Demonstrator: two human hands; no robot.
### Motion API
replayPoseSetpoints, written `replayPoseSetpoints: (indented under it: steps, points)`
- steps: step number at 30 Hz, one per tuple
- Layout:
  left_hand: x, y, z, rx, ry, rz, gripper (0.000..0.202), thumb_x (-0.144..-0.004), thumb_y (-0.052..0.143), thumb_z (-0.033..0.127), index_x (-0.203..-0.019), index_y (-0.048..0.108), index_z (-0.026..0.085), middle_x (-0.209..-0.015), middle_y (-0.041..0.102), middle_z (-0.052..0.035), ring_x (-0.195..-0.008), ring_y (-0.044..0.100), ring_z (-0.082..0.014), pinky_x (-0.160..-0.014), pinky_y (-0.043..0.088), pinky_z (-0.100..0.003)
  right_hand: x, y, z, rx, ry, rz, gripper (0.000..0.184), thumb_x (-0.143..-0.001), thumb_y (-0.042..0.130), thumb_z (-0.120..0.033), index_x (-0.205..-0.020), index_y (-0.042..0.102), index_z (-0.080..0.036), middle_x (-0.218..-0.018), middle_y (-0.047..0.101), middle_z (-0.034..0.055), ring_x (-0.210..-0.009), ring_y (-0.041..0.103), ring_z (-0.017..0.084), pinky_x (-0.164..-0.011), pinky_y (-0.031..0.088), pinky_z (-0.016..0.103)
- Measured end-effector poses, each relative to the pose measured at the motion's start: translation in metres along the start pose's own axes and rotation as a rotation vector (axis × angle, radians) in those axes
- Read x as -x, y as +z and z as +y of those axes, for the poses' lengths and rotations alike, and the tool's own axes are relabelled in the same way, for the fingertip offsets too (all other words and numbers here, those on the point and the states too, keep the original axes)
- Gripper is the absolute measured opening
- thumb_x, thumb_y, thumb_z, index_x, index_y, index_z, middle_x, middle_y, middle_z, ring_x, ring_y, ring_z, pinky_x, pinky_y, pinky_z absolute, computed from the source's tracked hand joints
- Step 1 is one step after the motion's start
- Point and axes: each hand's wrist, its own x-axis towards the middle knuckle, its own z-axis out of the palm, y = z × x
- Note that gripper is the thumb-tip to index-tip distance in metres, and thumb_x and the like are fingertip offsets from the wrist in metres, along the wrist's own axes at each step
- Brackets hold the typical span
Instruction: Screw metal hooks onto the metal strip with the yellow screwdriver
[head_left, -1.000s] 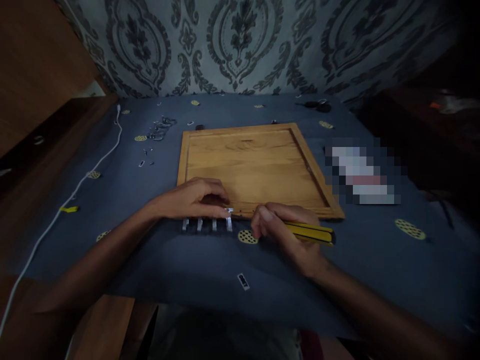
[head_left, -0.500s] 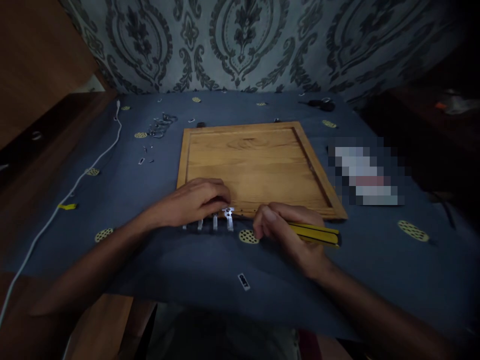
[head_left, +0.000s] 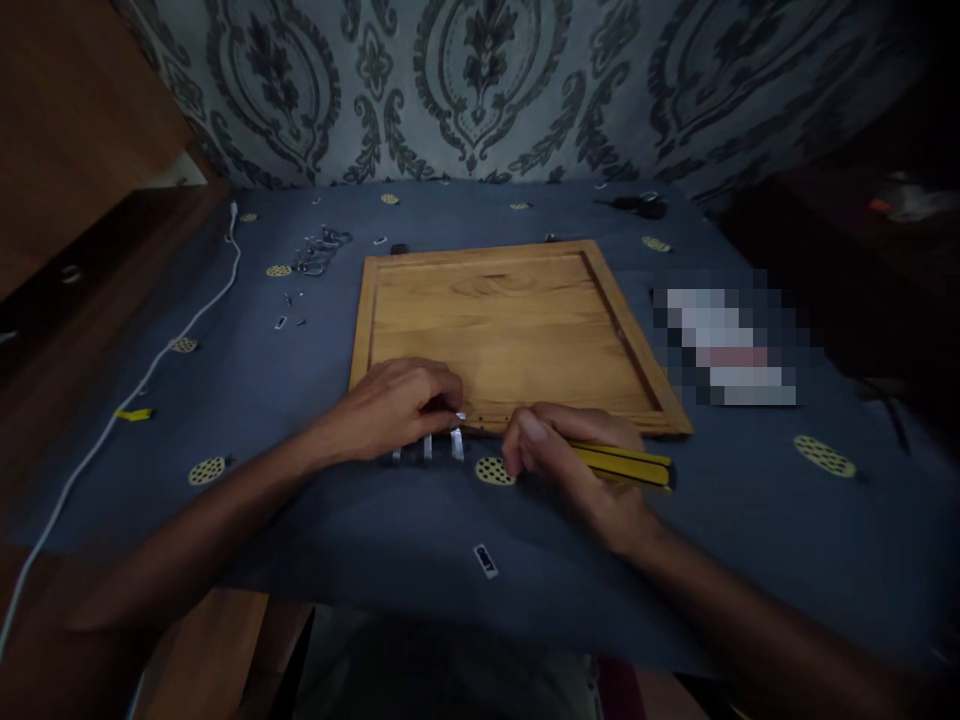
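A framed wooden board (head_left: pixel 495 320) lies on the blue cloth. Along its near edge, several small silvery metal hooks (head_left: pixel 457 443) hang over the side, with dark screw holes to their right. My left hand (head_left: pixel 401 405) rests on the near left corner, thumb and fingertips pinched on the top of the rightmost hook. My right hand (head_left: pixel 574 455) is closed around a long yellow tool (head_left: pixel 626 467) with black stripes, shaped like a utility knife. Its front end is hidden in the fist, which lies against the board's near edge.
More metal hooks (head_left: pixel 319 250) and small screws (head_left: pixel 289 298) lie left of the board. A white cable (head_left: pixel 161 360) with a yellow tie (head_left: pixel 135 414) runs down the left. A dark object (head_left: pixel 637 205) lies at the back right; a blurred-out item (head_left: pixel 724 345) is at right.
My left fingertips have come down onto the rightmost hook and now cover most of its top. The right hand stays nearly still with the yellow tool.
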Motion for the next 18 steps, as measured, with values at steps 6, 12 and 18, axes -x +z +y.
replayPoseSetpoints:
  steps: [6,12,18]
  points:
    - [-0.0005,-0.0001,0.0014,-0.037,-0.006,-0.003,0.003,-0.092,0.069,0.020,-0.090,0.071,0.018,-0.091,0.074,-0.0011,-0.089,0.067,-0.0174,-0.078,0.042,-0.028,0.0006,0.0005,0.0024,0.001,-0.008,0.012,0.060,-0.104,0.049,-0.058,-0.056,0.062,-0.024,-0.049,0.055,-0.0017,-0.045,0.048,0.011,-0.051,0.039,0.029]
    - [0.0004,-0.0020,0.0056,-0.047,-0.009,-0.028,0.005,-0.093,0.067,0.017,-0.094,0.072,0.018,-0.096,0.075,-0.0019,-0.091,0.067,-0.0177,-0.079,0.043,-0.028,0.0002,0.0004,0.0019,-0.003,-0.007,0.012,0.061,-0.103,0.048,-0.060,-0.056,0.061,-0.024,-0.049,0.055,-0.0020,-0.044,0.048,0.011,-0.051,0.039,0.030]
    - [-0.0003,-0.0067,0.0047,0.004,-0.021,-0.071,0.008,-0.094,0.065,0.016,-0.097,0.072,0.017,-0.098,0.075,-0.0028,-0.092,0.068,-0.0174,-0.081,0.044,-0.027,0.0004,0.0000,0.0013,-0.007,-0.006,0.005,0.061,-0.103,0.048,-0.060,-0.057,0.061,-0.024,-0.050,0.056,-0.0017,-0.045,0.047,0.011,-0.051,0.038,0.030]
